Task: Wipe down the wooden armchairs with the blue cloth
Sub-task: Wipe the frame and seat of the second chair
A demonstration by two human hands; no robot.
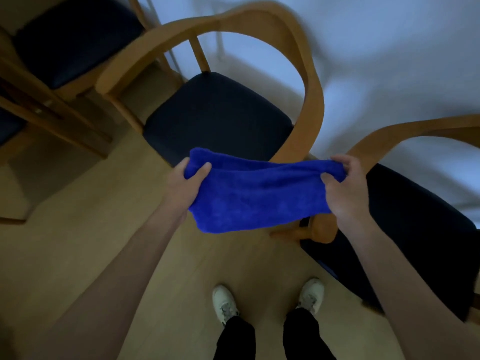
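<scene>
A blue cloth [257, 193] is stretched in the air between both hands, in front of the chairs. My left hand [185, 183] grips its left end with the thumb on top. Its right end is pinched by my right hand [345, 188]. Behind the cloth stands a wooden armchair [309, 81] with a curved back rail and a dark seat. A second wooden armchair [405, 133] with a dark seat stands to the right, partly hidden by my right arm.
A third chair [75, 40] with a dark seat stands at the back left, next to a wooden table frame [52, 113]. A white wall [389, 48] runs behind the chairs. My feet in white shoes [224, 304] stand on the light wooden floor [104, 203].
</scene>
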